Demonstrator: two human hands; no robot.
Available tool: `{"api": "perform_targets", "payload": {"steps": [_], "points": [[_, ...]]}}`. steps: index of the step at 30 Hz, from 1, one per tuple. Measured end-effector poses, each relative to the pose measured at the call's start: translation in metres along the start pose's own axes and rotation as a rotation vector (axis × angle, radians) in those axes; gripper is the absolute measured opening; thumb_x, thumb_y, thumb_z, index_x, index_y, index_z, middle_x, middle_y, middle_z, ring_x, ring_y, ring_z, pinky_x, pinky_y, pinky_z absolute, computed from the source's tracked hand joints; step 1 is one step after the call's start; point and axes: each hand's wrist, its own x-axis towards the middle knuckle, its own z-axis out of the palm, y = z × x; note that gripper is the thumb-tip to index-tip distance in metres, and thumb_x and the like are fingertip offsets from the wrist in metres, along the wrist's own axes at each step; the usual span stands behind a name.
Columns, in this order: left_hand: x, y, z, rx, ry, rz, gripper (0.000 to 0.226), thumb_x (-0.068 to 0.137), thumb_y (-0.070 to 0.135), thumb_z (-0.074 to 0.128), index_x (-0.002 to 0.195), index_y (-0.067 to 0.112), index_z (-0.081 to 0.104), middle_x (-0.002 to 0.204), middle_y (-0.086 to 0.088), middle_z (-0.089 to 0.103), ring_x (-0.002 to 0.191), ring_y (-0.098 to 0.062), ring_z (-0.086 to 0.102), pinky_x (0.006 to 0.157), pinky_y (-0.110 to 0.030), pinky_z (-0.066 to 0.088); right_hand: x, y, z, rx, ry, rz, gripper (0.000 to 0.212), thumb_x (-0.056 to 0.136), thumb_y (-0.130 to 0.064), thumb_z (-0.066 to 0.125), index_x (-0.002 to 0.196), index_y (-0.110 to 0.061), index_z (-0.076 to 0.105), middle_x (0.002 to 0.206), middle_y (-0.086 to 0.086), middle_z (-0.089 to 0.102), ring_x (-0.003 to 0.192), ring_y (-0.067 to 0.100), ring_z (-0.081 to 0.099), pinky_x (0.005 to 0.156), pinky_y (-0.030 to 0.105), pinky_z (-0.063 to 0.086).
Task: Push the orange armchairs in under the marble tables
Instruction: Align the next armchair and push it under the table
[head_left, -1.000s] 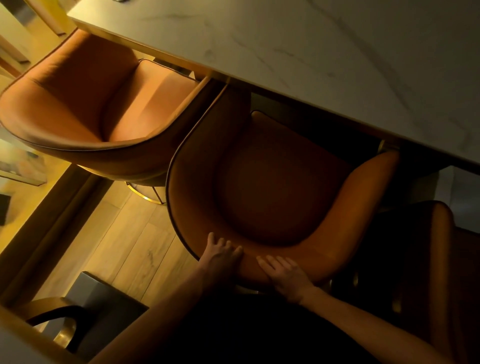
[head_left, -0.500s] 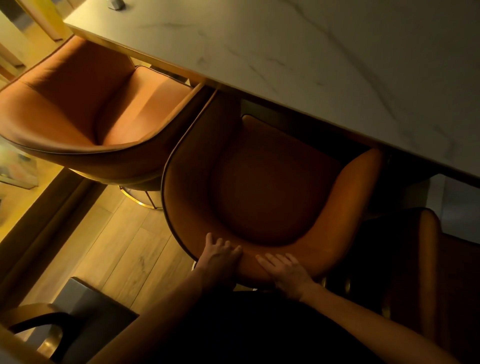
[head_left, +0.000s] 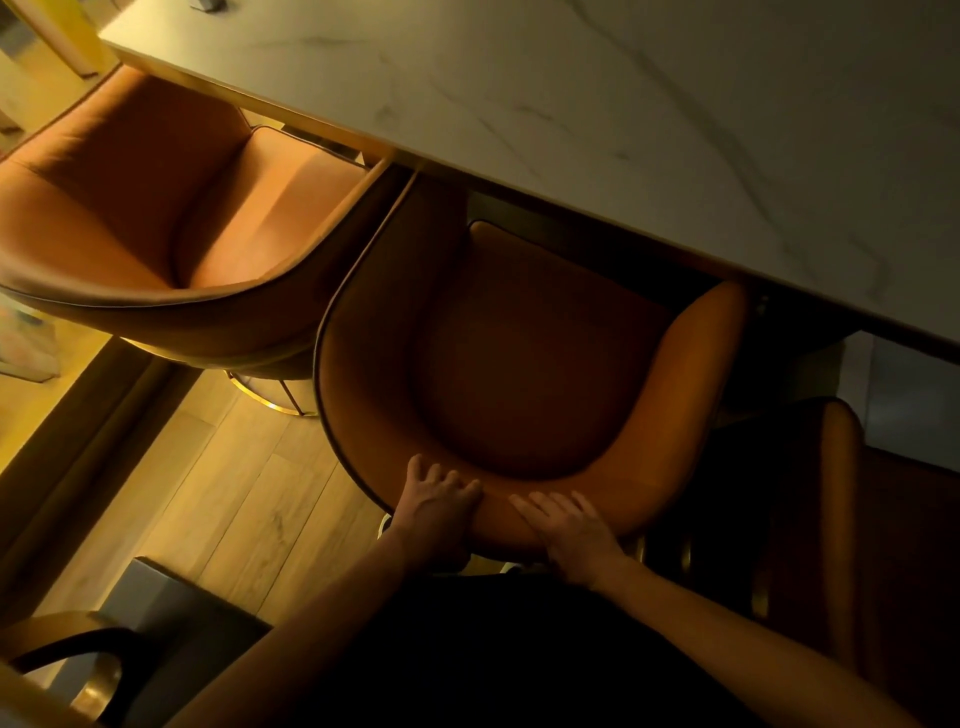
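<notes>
Mid-push on middle orange armchair (head_left: 524, 358), front of seat and arm tips already under edge of marble table (head_left: 649, 119), back half sticking out. Probably needs further straight push toward table until backrest nears the edge; watch arm tops clearing the tabletop underside. Left hand (head_left: 434, 512) on top rim of backrest, fingers curled over the rim, gripping lightly. Right hand (head_left: 569, 530) just beside it, flat on same rim, fingers straight and together, pressing, holding nothing. Second orange armchair (head_left: 171, 208) to the left, touching or nearly touching the first, only front corner under table, looks not yet done. Third, dark chair (head_left: 852, 519) at right, too dim to judge. Wood floor (head_left: 228, 499) below.
</notes>
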Motion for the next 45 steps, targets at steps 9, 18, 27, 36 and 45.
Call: {"api": "perform_targets", "payload": {"steps": [9, 18, 27, 36, 45], "points": [[-0.006, -0.001, -0.003, 0.014, 0.034, 0.039, 0.082, 0.065, 0.059, 0.068, 0.136, 0.028, 0.041, 0.130, -0.004, 0.054, 0.121, -0.031, 0.047, 0.109, -0.058, 0.021, -0.006, -0.011, 0.009, 0.098, 0.098, 0.116, 0.088, 0.087, -0.037, 0.069, 0.153, -0.038, 0.010, 0.154, 0.000, 0.033, 0.141, 0.025, 0.030, 0.118, 0.049, 0.017], [-0.010, -0.002, -0.007, 0.010, 0.032, 0.051, 0.076, 0.071, 0.054, 0.065, 0.137, 0.027, 0.040, 0.135, -0.002, 0.051, 0.125, -0.028, 0.044, 0.111, -0.052, 0.021, -0.007, -0.017, 0.015, 0.156, 0.159, 0.177, 0.091, 0.081, -0.040, 0.072, 0.152, -0.040, 0.014, 0.151, -0.004, 0.036, 0.140, 0.023, 0.030, 0.119, 0.045, 0.010], [-0.006, -0.007, -0.002, -0.036, -0.003, 0.056, 0.077, 0.067, 0.054, 0.071, 0.134, 0.030, 0.043, 0.131, 0.000, 0.056, 0.123, -0.025, 0.048, 0.106, -0.047, 0.024, -0.009, -0.021, 0.015, 0.189, 0.185, 0.179, 0.088, 0.082, -0.036, 0.073, 0.152, -0.037, 0.019, 0.151, -0.004, 0.036, 0.141, 0.023, 0.029, 0.120, 0.045, 0.009], [-0.005, -0.005, -0.005, -0.014, -0.018, 0.075, 0.070, 0.073, 0.048, 0.072, 0.135, 0.030, 0.043, 0.131, 0.002, 0.056, 0.123, -0.025, 0.049, 0.104, -0.049, 0.025, -0.014, -0.026, 0.014, 0.245, 0.207, 0.198, 0.082, 0.087, -0.023, 0.069, 0.152, -0.037, 0.022, 0.149, -0.004, 0.040, 0.140, 0.021, 0.031, 0.120, 0.044, 0.009], [-0.010, -0.007, -0.002, -0.011, 0.010, 0.092, 0.079, 0.075, 0.052, 0.070, 0.142, 0.030, 0.036, 0.140, 0.001, 0.049, 0.130, -0.025, 0.043, 0.109, -0.047, 0.022, -0.012, -0.024, 0.018, 0.267, 0.218, 0.202, 0.087, 0.083, -0.018, 0.071, 0.151, -0.039, 0.021, 0.150, -0.004, 0.040, 0.140, 0.022, 0.031, 0.120, 0.044, 0.009]]}}
